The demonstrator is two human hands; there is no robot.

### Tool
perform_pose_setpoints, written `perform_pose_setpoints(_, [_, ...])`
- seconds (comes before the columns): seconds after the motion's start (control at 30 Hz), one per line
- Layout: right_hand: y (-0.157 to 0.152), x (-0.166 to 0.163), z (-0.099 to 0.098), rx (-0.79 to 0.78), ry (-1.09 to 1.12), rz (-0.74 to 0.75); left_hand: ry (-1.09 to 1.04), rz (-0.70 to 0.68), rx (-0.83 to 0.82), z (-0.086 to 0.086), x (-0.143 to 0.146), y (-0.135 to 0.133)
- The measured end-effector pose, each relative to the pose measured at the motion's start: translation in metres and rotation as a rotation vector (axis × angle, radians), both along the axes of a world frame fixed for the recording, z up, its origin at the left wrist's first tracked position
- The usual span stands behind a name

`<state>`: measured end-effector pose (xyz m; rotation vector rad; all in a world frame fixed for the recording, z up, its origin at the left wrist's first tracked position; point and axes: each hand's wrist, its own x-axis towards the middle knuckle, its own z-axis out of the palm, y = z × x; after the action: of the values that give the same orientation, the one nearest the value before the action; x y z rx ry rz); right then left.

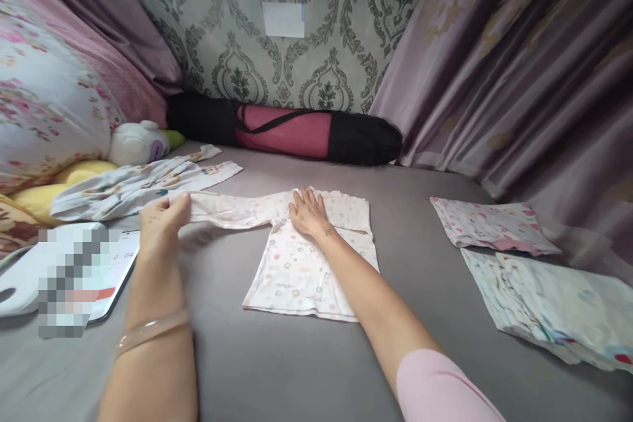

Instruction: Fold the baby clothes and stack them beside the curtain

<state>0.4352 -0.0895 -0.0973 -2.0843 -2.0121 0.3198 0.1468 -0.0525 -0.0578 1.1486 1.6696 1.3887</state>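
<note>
A small white long-sleeved shirt (pixel 297 277) with a pale print lies on the grey sheet. Its left-side sleeve stretches out sideways, and the other sleeve lies folded across the body. My left hand (pixel 165 217) is closed around the cuff of the outstretched sleeve. Flat on the upper part of the shirt rests my right hand (pixel 307 212), fingers spread, near the collar. Behind my left hand, a crumpled light printed garment (pixel 143 184) lies on the bed.
A phone (pixel 111 277) and a white device (pixel 49 257) lie at the left. Folded clothes (pixel 494 224) and a stack of folded clothes (pixel 558 303) are on the right. A black and red roll bag (pixel 287 132) lies along the wall, near a plush toy (pixel 136 142).
</note>
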Motion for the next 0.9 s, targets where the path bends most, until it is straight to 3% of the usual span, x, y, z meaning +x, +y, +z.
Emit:
perform_pose_setpoints(0.1, [0.004, -0.001, 0.008, -0.061, 0.011, 0.011, -0.404, 0.025, -0.02, 0.025, 0.018, -0.004])
perform_pose_setpoints(0.23, [0.012, -0.009, 0.023, -0.188, 0.058, -0.022, -0.635, -0.084, 0.051, 0.052, 0.04, -0.01])
perform_pose_setpoints(0.4, [0.009, -0.022, 0.012, -0.064, 0.014, -0.082, -0.87, -0.241, 0.094, 0.069, 0.077, -0.02])
perform_pose_setpoints(0.5, [0.006, -0.025, 0.001, 0.01, -0.002, -0.095, -0.935, -0.382, 0.143, 0.067, 0.111, -0.028])
perform_pose_setpoints(0.63, [0.01, -0.02, -0.001, -0.019, 0.051, -0.089, -0.91, -0.584, 0.151, 0.054, 0.151, -0.042])
perform_pose_setpoints(0.7, [0.01, -0.011, 0.004, -0.015, 0.116, -0.058, -0.896, -0.61, 0.126, 0.047, 0.162, -0.046])
perform_pose_setpoints(0.8, [0.001, 0.009, 0.016, 0.115, 0.245, -0.004, -0.889, -0.582, 0.106, 0.04, 0.168, -0.047])
perform_pose_setpoints(0.9, [-0.015, 0.03, 0.026, 0.127, 0.509, -0.012, -0.875, -0.571, 0.116, 0.038, 0.169, -0.047])
